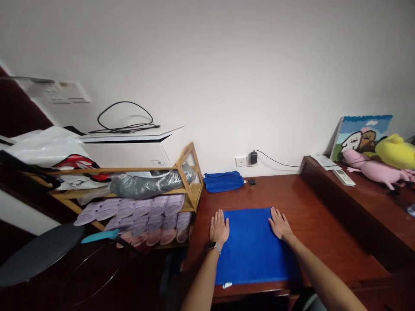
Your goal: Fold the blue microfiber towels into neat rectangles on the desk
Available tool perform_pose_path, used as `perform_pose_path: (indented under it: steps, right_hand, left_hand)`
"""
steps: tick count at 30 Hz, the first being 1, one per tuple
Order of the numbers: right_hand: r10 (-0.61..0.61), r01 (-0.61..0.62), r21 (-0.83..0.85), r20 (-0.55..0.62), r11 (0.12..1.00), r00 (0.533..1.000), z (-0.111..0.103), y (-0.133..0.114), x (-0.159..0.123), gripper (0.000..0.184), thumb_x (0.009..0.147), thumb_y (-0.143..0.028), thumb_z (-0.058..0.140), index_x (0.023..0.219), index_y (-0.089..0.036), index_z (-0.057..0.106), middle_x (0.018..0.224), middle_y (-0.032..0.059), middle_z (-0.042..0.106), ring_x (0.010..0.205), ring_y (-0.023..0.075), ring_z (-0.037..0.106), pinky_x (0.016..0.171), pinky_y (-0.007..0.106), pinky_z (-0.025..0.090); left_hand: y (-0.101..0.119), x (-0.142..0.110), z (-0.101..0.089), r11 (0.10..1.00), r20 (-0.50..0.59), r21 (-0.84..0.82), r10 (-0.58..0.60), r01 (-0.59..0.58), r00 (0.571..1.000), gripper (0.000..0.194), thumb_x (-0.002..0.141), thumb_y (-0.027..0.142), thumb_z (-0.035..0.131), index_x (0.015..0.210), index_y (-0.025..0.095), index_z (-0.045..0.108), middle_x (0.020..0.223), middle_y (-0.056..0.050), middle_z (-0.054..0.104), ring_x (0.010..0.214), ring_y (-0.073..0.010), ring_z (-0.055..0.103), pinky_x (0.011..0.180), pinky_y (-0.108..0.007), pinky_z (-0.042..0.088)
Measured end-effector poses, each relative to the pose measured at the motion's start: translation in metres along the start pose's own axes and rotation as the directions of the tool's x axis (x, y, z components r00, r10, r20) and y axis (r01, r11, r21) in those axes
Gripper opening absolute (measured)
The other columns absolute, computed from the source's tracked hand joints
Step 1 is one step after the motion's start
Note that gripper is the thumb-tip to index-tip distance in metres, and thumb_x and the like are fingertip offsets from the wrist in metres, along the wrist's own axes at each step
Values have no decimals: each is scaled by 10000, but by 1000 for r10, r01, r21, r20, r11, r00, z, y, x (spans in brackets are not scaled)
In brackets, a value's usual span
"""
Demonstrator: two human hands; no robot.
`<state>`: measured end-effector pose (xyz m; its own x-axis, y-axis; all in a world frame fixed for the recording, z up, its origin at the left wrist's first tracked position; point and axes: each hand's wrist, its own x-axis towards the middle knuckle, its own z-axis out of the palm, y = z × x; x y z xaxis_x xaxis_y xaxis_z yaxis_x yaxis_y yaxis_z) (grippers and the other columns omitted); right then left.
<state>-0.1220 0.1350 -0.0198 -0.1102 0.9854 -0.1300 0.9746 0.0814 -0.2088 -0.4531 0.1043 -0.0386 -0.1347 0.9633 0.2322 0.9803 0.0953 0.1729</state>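
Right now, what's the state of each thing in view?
Left hand: open, palm down
Right hand: open, palm down
Blue cloth: spread flat
Blue bundle: folded or rolled, can't tell
Black adapter: plugged in
Black cable: loosely coiled
Remote: lying flat, display unreadable
Lilac slippers: lined up
Picture: propped upright

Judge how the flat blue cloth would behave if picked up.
The flat blue cloth would likely droop, since it looks thin, like fabric. It is probably light for its size, given that thinness. Its matte surface suggests it may not be slippery.
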Motion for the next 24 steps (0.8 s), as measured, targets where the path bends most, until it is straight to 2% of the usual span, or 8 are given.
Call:
perform_pose_path:
  steps: [5,9,12,14,16,21,23,24]
  right_hand:
    - [-63,63,3,-94,998,994,9,12,-40,701,1060,-497,133,1676,-165,181,1739,45,205,1613,202,116,1311,435,94]
    - [-49,50,8,-65,999,997,20,18,-71,702,1057,-494,132,1672,-162,200,1731,41,214,1608,208,150,1311,440,108]
    - [-23,24,13,-51,1000,998,17,14,-78,702,1058,-474,117,1671,-138,178,1734,31,179,1610,203,137,1312,434,101]
    - [-22,22,13,-41,1000,999,13,12,-78,702,1057,-468,120,1668,-125,174,1734,23,166,1612,206,128,1313,433,92]
    - [-25,26,13,-37,1000,999,11,11,-77,699,1056,-459,125,1666,-122,173,1735,19,158,1612,211,125,1314,439,85]
    - [-58,58,7,-32,998,998,16,16,-76,679,1046,-413,163,1664,-132,182,1735,25,153,1615,218,105,1311,460,73]
    - [-76,76,7,-30,997,997,18,18,-75,675,1041,-410,188,1663,-149,198,1735,25,157,1617,222,95,1309,468,72]
    - [-79,79,11,-35,997,996,19,18,-74,676,1043,-419,188,1664,-153,199,1735,25,162,1617,221,93,1309,468,70]
  left_hand:
    - [2,1,-5,1000,14,3,-20,20,1000,660,1068,456,217,1633,137,334,1659,-136,393,1552,-265,344,1279,-481,249]
    - [1,3,-14,1000,21,1,-21,21,1000,658,1066,440,236,1633,119,327,1665,-148,385,1563,-275,319,1286,-468,230]
    - [11,1,-25,997,-36,21,77,-77,996,637,1062,387,260,1631,108,327,1646,-153,416,1561,-283,323,1291,-494,219]
    - [34,-7,-29,977,-79,22,212,-211,974,621,1064,367,267,1635,128,317,1633,-134,443,1554,-269,341,1291,-505,226]
    - [74,-20,-26,942,-91,-6,335,-337,938,609,1076,380,259,1637,149,312,1634,-109,446,1551,-247,347,1292,-492,242]
    - [191,-65,5,877,72,-168,467,-450,881,647,1085,476,201,1640,162,311,1686,-74,353,1578,-215,280,1296,-432,256]
    - [209,-75,13,876,122,-201,466,-438,876,651,1084,473,175,1648,168,288,1695,-73,331,1583,-217,264,1301,-439,245]
    - [208,-78,15,880,134,-204,459,-429,878,652,1084,474,168,1650,171,280,1698,-72,322,1585,-220,256,1303,-447,237]
